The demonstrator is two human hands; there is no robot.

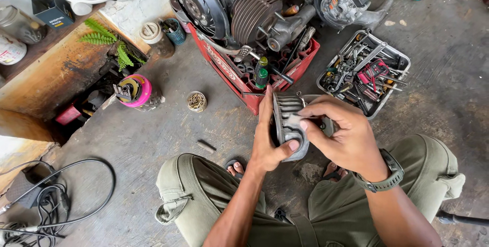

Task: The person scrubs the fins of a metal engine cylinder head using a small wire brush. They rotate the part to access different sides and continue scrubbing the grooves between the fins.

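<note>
Finned grey metal engine part point(289, 125) sits upright between our two hands, raised above the concrete floor point(153, 135) just in front of our knees. Going from the far left, we see a coil of black cable point(56, 196) on the floor, then a pink round tub point(136, 91) holding bits of hardware, and a small round tin of screws point(196, 101) near it. Our left hand point(269, 140) clasps the part from its left side, palm flat against the fins and thumb pressed on the near edge. Behind it, farther away, stands a red plastic crate point(244, 81) bearing a black engine with a fan wheel point(229, 7). Our right hand point(342, 135) curls over the part's right side, its thumb and fingers pinched on the top edge, so both hands are closed on it. A dark watch point(387, 173) is on that wrist. To the far right lies a grey metal tray of tools point(364, 71).
</note>
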